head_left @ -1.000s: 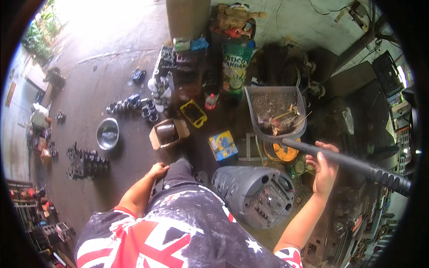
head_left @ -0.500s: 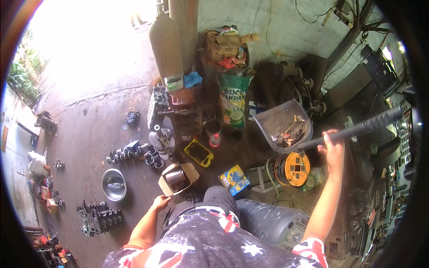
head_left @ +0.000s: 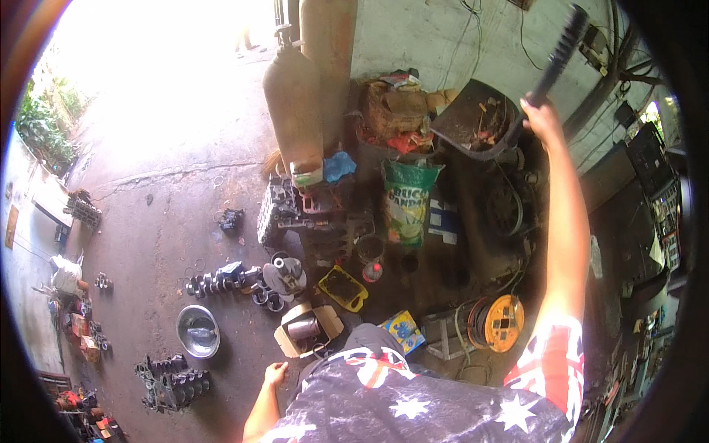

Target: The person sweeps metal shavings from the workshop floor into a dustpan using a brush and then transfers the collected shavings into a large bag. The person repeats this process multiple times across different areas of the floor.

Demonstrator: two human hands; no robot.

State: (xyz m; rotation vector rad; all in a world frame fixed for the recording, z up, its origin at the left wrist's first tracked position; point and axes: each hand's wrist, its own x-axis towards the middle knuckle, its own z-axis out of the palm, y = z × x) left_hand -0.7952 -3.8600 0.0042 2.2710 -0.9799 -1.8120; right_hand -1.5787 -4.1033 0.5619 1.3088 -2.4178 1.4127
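Observation:
My right hand (head_left: 543, 122) is closed round the long black ribbed handle of a dustpan (head_left: 487, 151), arm stretched far forward. Dark dirt (head_left: 478, 122) and scraps of litter lie in its scoop. The scoop is raised at the right edge of a heaped rubbish bin (head_left: 365, 133), filled with cardboard, bags and a red wrapper. My left hand (head_left: 275, 373) hangs low beside my body, fingers loosely extended, and nothing shows in it. Nearest to that hand is an open cardboard box (head_left: 336, 325) with a metal cylinder sleeve (head_left: 304, 328) inside.
A green sack (head_left: 412, 203) stands below the bin. A tall gas cylinder (head_left: 294, 103) is to its left. Engine parts, a crankshaft (head_left: 221, 280), a metal basin (head_left: 198, 332) and an engine block (head_left: 173, 384) lie on the left floor. An orange cable reel (head_left: 504, 323) sits at right.
My right hand has swung the dustpan forward and up, from beside the cable reel to the rubbish bin. The view has shifted, and my left hand is now farther from the cardboard box.

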